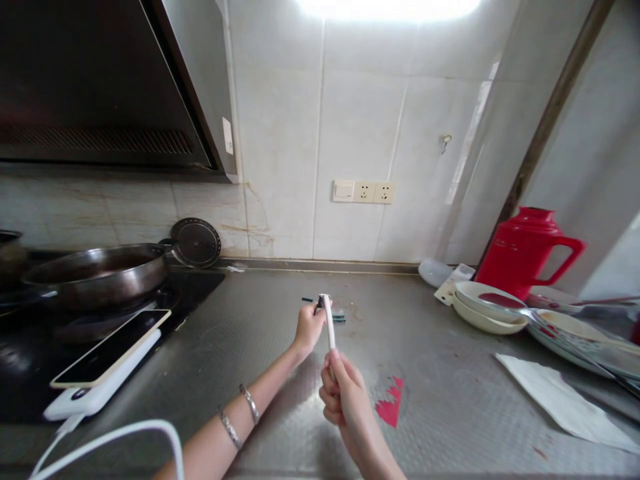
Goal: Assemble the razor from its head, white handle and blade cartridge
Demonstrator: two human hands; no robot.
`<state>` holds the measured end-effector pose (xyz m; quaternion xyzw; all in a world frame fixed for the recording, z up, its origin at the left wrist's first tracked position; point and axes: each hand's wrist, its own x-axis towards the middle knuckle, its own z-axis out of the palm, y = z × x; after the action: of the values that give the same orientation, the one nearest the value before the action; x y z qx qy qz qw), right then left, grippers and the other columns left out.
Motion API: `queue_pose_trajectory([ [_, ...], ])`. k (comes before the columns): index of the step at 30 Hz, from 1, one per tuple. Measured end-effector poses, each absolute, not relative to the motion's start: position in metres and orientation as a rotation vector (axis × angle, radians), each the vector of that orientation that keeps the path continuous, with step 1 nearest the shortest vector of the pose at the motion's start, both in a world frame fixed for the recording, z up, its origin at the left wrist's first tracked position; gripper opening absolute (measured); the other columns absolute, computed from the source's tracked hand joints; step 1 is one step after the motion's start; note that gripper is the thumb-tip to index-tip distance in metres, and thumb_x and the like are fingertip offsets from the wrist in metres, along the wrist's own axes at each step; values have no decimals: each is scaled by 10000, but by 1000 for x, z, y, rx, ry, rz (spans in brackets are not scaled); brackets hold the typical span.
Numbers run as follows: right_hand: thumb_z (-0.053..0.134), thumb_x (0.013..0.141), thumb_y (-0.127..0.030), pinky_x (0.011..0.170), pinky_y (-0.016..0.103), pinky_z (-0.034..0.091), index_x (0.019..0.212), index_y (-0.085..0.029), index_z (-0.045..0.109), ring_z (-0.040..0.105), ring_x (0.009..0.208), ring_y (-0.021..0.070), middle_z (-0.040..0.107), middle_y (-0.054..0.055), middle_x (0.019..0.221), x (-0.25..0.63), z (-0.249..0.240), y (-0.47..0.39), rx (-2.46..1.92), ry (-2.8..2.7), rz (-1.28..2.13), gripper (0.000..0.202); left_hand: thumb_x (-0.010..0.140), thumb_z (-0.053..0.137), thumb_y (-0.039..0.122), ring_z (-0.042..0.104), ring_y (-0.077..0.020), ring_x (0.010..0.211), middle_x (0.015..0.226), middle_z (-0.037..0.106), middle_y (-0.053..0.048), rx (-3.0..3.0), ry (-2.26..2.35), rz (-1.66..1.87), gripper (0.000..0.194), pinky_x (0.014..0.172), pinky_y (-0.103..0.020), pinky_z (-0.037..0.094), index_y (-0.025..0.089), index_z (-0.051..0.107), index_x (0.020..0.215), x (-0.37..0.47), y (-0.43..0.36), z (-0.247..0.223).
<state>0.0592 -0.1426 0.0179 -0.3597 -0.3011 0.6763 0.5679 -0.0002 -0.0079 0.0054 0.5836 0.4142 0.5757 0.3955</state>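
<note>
I have the right hand (346,393) wrapped around a white-shafted tool (330,330) over the surface's (445,400) middle, between front and back edges. The left hand (309,328) grasps a small dark thing (319,304) beside its far end (too tiny from here to name).

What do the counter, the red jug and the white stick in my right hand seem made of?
Counter: likely stainless steel, dull and textured, with blurred grey reflections. Red jug: probably glossy plastic, by its highlights. White stick: perhaps plastic, smooth and evenly pale; uncertain.
</note>
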Motion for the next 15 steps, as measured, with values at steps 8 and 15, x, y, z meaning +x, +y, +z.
queue_pose_trajectory([
  [8, 599, 658, -599, 333, 139, 11, 696, -210, 354, 91, 359, 4, 209, -129, 465, 64, 12, -142, -827, -670, 1631, 462, 688, 520, 583, 274, -51, 374, 401, 312, 70, 1478, 1038, 1411, 481, 390, -202, 195, 178, 368, 479, 1, -6, 4],
  [15, 626, 639, -581, 330, 138, 16, 698, -208, 363, 94, 351, 1, 208, -133, 454, 66, 22, -133, -767, -673, 1560, 460, 701, 506, 576, 304, -56, 375, 393, 335, 64, 1496, 1013, 1425, 468, 398, -200, 210, 178, 383, 488, 2, -7, 1],
])
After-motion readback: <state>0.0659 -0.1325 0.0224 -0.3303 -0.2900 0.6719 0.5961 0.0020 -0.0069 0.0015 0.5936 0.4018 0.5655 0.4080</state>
